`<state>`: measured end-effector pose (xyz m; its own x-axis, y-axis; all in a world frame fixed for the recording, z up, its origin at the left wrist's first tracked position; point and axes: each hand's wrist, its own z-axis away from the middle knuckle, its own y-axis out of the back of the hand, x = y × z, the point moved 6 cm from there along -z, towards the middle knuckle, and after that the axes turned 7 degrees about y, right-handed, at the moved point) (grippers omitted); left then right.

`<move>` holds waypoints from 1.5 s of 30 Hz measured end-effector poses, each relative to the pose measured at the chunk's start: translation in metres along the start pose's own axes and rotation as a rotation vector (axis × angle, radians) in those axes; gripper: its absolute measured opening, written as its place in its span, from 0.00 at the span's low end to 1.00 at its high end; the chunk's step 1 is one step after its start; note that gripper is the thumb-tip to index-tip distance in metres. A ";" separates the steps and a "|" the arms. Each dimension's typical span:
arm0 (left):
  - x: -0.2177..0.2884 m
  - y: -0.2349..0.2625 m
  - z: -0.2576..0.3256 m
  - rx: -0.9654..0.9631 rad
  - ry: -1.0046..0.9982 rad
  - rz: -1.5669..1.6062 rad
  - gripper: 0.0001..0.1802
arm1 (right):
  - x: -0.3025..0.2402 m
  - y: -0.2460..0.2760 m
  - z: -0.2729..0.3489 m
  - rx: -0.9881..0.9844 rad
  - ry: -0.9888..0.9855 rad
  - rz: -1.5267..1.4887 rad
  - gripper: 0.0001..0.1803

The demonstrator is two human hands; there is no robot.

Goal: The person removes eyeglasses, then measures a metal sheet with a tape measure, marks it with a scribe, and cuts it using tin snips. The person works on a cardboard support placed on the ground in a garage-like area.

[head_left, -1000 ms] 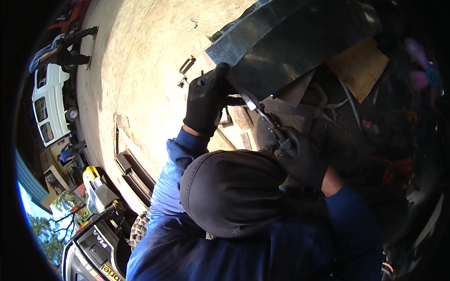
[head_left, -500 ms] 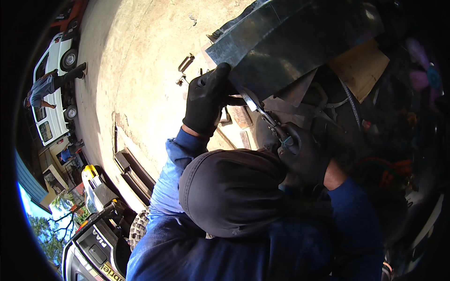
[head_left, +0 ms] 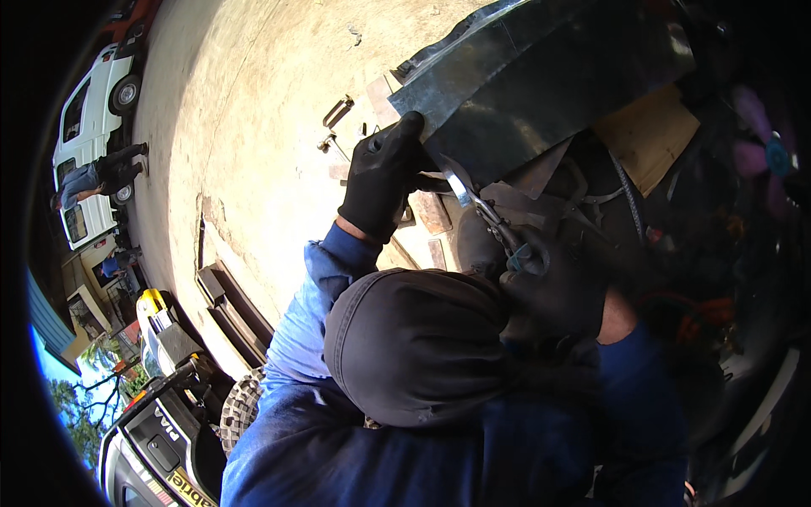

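A large dark sheet of metal (head_left: 541, 93) lies tilted across the upper right. At its lower left corner, my left hand (head_left: 384, 173), in a black glove, is closed on the edge with the thumb on top. My right hand (head_left: 562, 283), also in a black glove, grips the handles of metal tin snips (head_left: 498, 224). Their jaws meet the sheet's lower edge, close to my left fingertips. A narrow bright metal strip (head_left: 457, 184) curves down between my left hand and the snips. Shadow hides part of my right fingers.
Below the sheet are a brown board (head_left: 649, 139), clamps (head_left: 583, 190) and small metal plates (head_left: 432, 213). A hammer (head_left: 329, 145) lies on the concrete floor (head_left: 262, 101). Steel channels (head_left: 236, 308) rest at left. Farther off, a person (head_left: 101, 177) walks by a white van (head_left: 84, 127).
My right hand and the snips have shifted slightly down and right. My left hand still holds the sheet's corner. The person by the van has moved, and the whole view has shifted a little.
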<state>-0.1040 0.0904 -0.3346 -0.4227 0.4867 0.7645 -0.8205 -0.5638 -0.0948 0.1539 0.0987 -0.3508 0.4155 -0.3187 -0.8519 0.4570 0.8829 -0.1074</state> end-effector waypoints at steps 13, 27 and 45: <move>-0.001 0.000 0.000 -0.068 -0.052 -0.045 0.23 | 0.007 -0.001 -0.001 0.092 0.030 0.126 0.21; -0.007 0.002 -0.007 -0.029 0.071 0.096 0.16 | -0.023 0.008 -0.001 0.017 -0.035 0.127 0.31; -0.005 0.000 -0.002 -0.051 0.024 0.130 0.20 | -0.021 0.011 -0.007 0.087 0.038 0.256 0.25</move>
<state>-0.1025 0.0892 -0.3398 -0.5350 0.4277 0.7286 -0.7764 -0.5889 -0.2244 0.1448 0.1172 -0.3372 0.4973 -0.0745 -0.8644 0.4078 0.8995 0.1571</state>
